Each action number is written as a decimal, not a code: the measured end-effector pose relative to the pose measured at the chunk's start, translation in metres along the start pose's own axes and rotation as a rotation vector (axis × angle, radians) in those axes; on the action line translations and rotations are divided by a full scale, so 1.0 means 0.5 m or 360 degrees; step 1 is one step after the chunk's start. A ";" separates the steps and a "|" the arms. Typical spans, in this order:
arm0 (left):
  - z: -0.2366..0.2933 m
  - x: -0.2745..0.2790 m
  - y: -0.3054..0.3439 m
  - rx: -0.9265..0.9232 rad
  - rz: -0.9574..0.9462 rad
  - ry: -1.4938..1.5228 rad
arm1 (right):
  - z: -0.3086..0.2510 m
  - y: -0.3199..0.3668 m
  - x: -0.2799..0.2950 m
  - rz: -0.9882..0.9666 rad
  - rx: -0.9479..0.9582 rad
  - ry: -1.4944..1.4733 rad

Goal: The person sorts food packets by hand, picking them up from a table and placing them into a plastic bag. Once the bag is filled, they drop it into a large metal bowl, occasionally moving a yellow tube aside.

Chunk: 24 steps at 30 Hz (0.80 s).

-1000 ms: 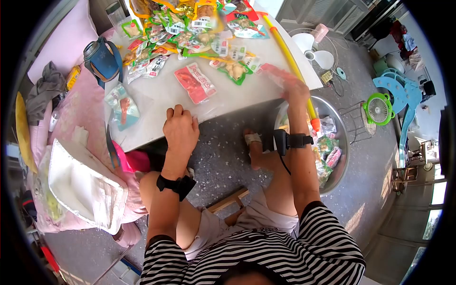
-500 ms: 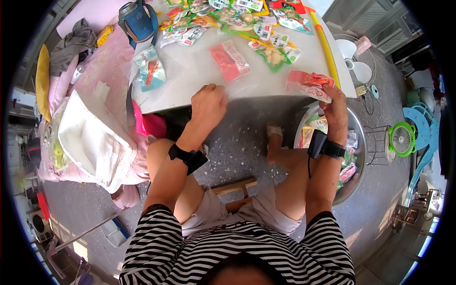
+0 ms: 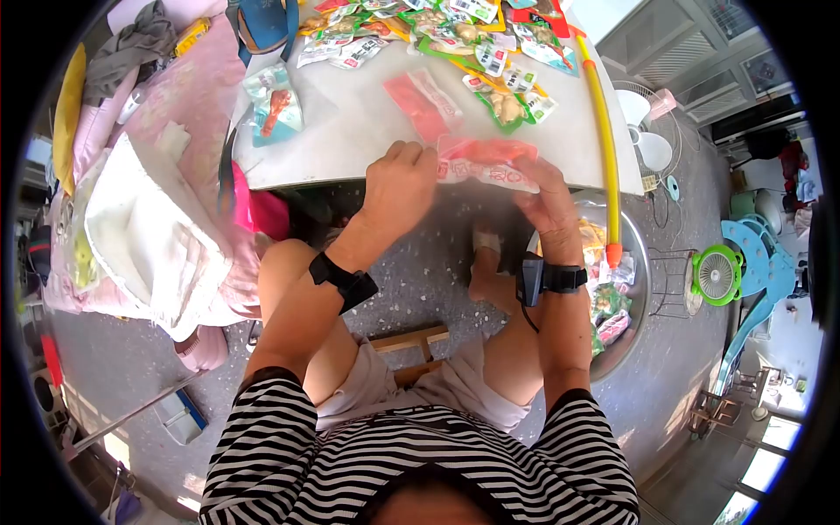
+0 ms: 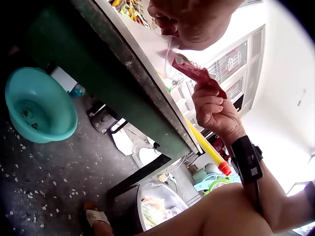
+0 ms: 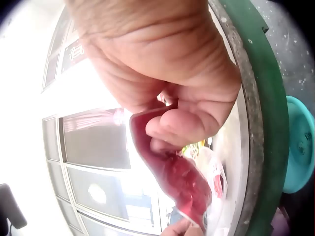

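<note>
Right hand [image 3: 542,191] clamps one end of a red pouch [image 3: 486,164] at the table's [image 3: 573,162] near edge; the left hand [image 3: 400,186] pinches clear plastic [image 4: 170,59] by the other. From here, keeping the pouch level looks wisest.

There's a small green fan [image 3: 717,275] near what looks like a light-blue chair [image 3: 772,254]. A white foam box [image 3: 122,214] sits on the pink bedcover [image 3: 188,83], with a gray cloth [image 3: 131,52] farther up, near a yellow cushion [image 3: 68,131]. A teal tub [image 4: 42,86] stands on the speckled floor [image 4: 44,182].
</note>
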State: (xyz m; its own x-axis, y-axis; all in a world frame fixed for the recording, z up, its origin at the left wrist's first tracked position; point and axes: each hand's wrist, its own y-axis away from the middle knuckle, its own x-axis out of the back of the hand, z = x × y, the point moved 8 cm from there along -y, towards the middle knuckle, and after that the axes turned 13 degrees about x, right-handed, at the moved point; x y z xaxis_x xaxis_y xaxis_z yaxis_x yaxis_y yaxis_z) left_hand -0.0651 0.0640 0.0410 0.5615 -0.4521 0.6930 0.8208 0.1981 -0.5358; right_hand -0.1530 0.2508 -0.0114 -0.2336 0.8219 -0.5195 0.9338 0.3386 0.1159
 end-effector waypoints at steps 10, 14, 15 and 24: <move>0.020 0.037 -0.005 -0.0028 0.0172 0.0157 | 0.103 -0.005 -0.114 -0.0183 -0.0091 -0.0057; 0.011 0.036 0.002 -0.0032 0.0124 0.0166 | 0.048 -0.010 -0.101 -0.0271 -0.0017 0.0965; 0.013 0.033 0.005 -0.0033 0.0125 0.0175 | 0.047 -0.012 -0.092 -0.0240 0.0014 0.0971; 0.024 0.021 0.019 -0.0128 0.0039 0.0222 | 0.132 -0.042 -0.122 -0.0265 0.0151 0.0766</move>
State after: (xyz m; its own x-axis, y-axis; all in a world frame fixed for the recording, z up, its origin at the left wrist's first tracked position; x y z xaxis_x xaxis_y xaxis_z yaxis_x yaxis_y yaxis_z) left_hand -0.0503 0.0715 0.0489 0.5567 -0.5654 0.6086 0.7928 0.1428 -0.5926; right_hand -0.1404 0.1634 -0.0380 -0.4588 0.8855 -0.0733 0.8884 0.4584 -0.0238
